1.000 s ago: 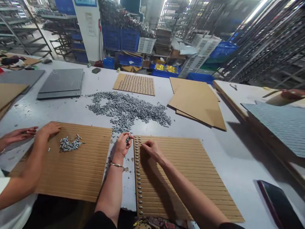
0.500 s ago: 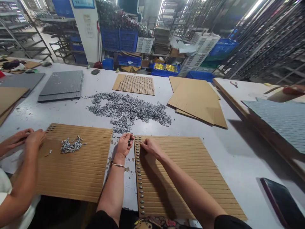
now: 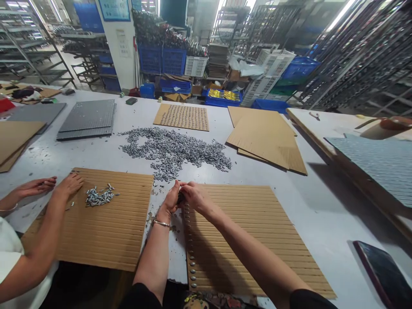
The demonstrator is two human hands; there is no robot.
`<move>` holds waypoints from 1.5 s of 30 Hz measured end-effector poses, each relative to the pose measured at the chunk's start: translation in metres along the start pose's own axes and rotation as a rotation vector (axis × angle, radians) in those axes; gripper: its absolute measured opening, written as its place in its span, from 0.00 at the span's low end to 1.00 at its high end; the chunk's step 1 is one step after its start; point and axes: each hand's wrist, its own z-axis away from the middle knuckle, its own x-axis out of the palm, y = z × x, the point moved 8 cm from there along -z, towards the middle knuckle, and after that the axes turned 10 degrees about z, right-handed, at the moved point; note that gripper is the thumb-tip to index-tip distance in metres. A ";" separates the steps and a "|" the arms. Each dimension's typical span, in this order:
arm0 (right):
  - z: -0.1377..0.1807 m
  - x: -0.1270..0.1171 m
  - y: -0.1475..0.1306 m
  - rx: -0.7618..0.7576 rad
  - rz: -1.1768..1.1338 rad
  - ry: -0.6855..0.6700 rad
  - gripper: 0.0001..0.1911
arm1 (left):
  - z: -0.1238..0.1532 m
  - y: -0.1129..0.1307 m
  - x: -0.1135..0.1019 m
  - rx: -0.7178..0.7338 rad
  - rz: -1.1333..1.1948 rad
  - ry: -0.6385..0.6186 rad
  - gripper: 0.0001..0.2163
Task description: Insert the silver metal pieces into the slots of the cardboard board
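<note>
My left hand, with a bracelet at the wrist, is curled around several small grey oval pieces, only partly visible as a dark patch in the palm. My right hand meets it at the fingertips, closed in a pinch; what is between those fingers is hidden. Both are at the upper left corner of a ridged cardboard sheet. Down the sheet's left edge runs a column of grey oval pieces, its top part covered by my hands. Beyond my hands spreads a loose heap of such pieces on the white table.
On the left, a co-worker's hand touches another ridged sheet bearing a small pile of grey pieces. Farther back are a filled sheet, stacked cardboard and grey boards. A phone lies right.
My right hand has moved left and slightly up, from the column of pieces on the sheet to my left hand. The co-worker's nearer hand has shifted right onto their sheet's corner.
</note>
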 end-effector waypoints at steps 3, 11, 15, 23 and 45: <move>0.000 0.002 0.004 0.017 -0.014 -0.001 0.09 | 0.003 0.000 0.001 -0.026 -0.032 0.006 0.34; 0.016 0.005 0.038 0.307 -0.747 0.236 0.15 | 0.003 0.008 0.009 0.072 -0.019 -0.036 0.18; 0.019 0.014 0.041 0.350 -0.922 0.260 0.19 | 0.003 0.011 0.010 0.148 0.005 -0.033 0.15; 0.035 0.022 0.074 0.424 -0.588 0.076 0.10 | -0.006 0.019 -0.020 0.171 0.354 0.133 0.07; 0.016 0.057 0.073 0.364 -0.278 -0.261 0.09 | -0.012 0.014 -0.027 0.212 0.284 0.112 0.16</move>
